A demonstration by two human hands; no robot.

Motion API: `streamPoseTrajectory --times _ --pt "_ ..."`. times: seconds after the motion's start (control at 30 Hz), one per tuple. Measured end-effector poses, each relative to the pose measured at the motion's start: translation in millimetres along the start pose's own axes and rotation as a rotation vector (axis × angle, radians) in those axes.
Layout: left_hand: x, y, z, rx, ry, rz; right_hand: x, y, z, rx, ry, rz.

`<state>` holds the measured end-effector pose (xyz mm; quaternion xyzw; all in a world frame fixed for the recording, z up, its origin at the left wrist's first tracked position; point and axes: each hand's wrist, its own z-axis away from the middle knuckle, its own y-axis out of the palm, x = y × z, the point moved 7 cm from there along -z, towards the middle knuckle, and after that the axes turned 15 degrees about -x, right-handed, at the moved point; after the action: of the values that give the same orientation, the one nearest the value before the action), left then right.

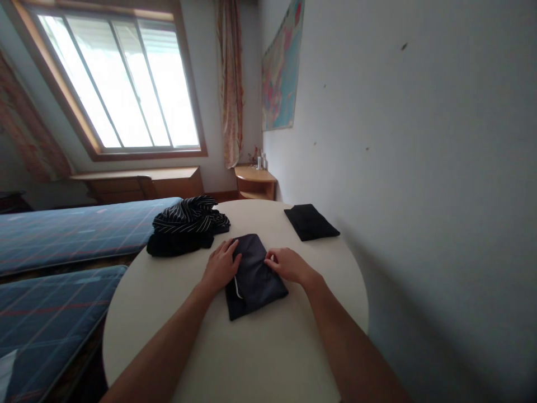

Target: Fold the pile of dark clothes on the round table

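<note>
A dark navy folded cloth (255, 274) lies on the white round table (138, 313), with a thin white strip along its left part. My left hand (221, 263) rests on the cloth's upper left edge, its fingers spread. At the cloth's right edge is my right hand (287, 264), thumb and index finger pinched together on the fabric. Behind my left hand sits a heap of black clothes (184, 224), partly white-striped. A folded black cloth (311, 222) lies flat at the table's back right.
A white wall (419, 196) runs close along the table's right side. Blue plaid mattresses (84, 229) are on the left. Behind the table stand a wooden corner shelf (255, 174) and a long desk (168, 176) under the window.
</note>
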<state>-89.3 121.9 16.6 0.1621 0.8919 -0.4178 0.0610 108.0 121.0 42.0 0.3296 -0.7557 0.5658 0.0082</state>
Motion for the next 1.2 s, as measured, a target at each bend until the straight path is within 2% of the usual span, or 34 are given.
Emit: streamPoseTrajectory --times 0.1,0.2,0.3,0.4,0.5,0.73,0.87,1.0,1.1,1.2 --pt "9.4 16.3 7.5 0.117 -0.026 -0.032 3.1 3.2 -1.6 -0.055 -0.041 -0.023" --pt "10.9 20.7 7.8 0.121 -0.040 -0.002 11.2 8.6 -2.4 -0.171 -0.133 -0.058" --pt "15.8 17.9 0.6 0.060 -0.124 0.135 18.1 30.4 1.3 -0.054 -0.184 -0.086" --pt "30.9 15.2 -7.2 -0.005 -0.294 0.265 19.1 46.0 5.6 0.067 -0.168 -0.081" --pt "42.6 15.6 -10.9 -0.019 -0.389 0.278 19.4 46.1 6.6 0.071 -0.162 -0.076" --pt "48.8 16.6 -12.4 -0.051 -0.425 0.228 29.1 40.7 6.8 0.012 -0.173 -0.088" --pt "46.1 15.9 -13.6 -0.053 -0.390 0.178 33.1 47.1 9.5 0.089 -0.156 -0.089" --pt "35.0 4.3 -14.8 -0.105 -0.325 0.111 34.5 47.0 9.5 0.102 -0.127 -0.068" --pt "14.7 -3.6 -13.7 -0.161 -0.164 0.109 39.0 47.2 9.4 0.073 -0.118 -0.013" --pt "-3.0 9.9 -4.7 -0.041 0.002 0.105 48.9 50.9 11.4 0.040 -0.164 0.016"
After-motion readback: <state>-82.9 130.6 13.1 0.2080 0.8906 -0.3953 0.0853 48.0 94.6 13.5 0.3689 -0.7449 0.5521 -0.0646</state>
